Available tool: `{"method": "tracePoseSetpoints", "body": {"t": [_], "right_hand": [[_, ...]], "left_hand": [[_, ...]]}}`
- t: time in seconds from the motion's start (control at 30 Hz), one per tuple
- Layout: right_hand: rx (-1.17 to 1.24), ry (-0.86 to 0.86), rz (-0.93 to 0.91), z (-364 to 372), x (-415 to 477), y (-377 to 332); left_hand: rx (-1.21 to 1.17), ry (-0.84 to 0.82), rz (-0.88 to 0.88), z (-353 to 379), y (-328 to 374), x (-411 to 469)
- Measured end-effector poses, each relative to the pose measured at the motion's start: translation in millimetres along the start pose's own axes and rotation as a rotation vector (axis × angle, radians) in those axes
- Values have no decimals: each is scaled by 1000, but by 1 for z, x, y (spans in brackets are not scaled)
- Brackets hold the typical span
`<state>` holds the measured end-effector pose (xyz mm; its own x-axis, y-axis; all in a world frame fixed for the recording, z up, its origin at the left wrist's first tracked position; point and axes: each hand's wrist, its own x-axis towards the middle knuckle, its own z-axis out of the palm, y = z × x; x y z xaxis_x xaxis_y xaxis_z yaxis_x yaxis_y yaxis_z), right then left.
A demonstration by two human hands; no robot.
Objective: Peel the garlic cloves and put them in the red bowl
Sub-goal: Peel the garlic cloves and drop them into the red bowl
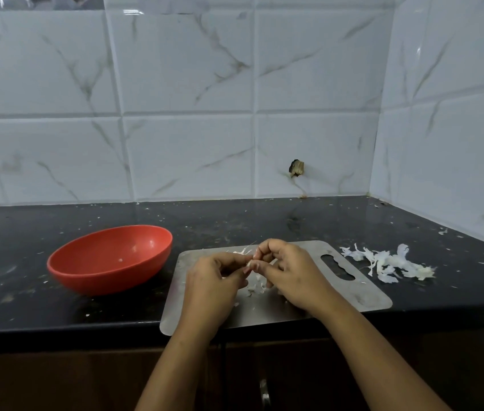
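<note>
You hold the garlic clove [249,263] between both hands, just above the middle of the steel cutting board [362,295], which lies at the near edge of the dark counter [27,301]. Your left hand [217,280] pinches the clove from the left with its fingers curled in. Your right hand [288,271] pinches it from the right, thumb and forefinger closed on its tip. Only a sliver of the pale clove shows between your fingertips, so you cannot tell how much skin is left on it.

Judge it as a light, small, firm thing in a dry, papery coat. The skin should tear off in brittle flakes rather than in one piece, and the bared flesh is likely to be slick and a little tacky. Steady the body of the clove with your left hand and lift the skin at one end with a right fingernail. Squeezing hard could bruise it or make it shoot out.

The red bowl [101,281] sits on the counter just left of the board. One pale speck lies inside, too small to identify. Loose scraps of skin [257,284] lie on the board under your hands, and a pile of peels [388,264] lies right of the board.
</note>
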<state>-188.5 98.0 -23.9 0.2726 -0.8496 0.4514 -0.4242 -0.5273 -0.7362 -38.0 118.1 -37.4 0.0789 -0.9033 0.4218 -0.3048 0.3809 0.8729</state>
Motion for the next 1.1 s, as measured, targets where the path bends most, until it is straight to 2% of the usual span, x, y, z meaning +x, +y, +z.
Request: {"method": "tracePoseSetpoints", "body": {"t": [0.33,0.67,0.8,0.93,1.1], "right_hand": [[-133,17,-30,4,-3,1],[-329,4,-129,6,-6,0],[-313,-18,-159,6,-7,-2],[-296,-34,-168,7,-10,-5],[-83,-34,-124,4,-11,-3]], "left_hand": [[-101,-13,-43,0,6,-2],[-56,13,-24,0,9,-4],[-47,22,-31,1,8,-3],[7,97,-24,2,10,-4],[-61,116,-74,2,11,-4]]}}
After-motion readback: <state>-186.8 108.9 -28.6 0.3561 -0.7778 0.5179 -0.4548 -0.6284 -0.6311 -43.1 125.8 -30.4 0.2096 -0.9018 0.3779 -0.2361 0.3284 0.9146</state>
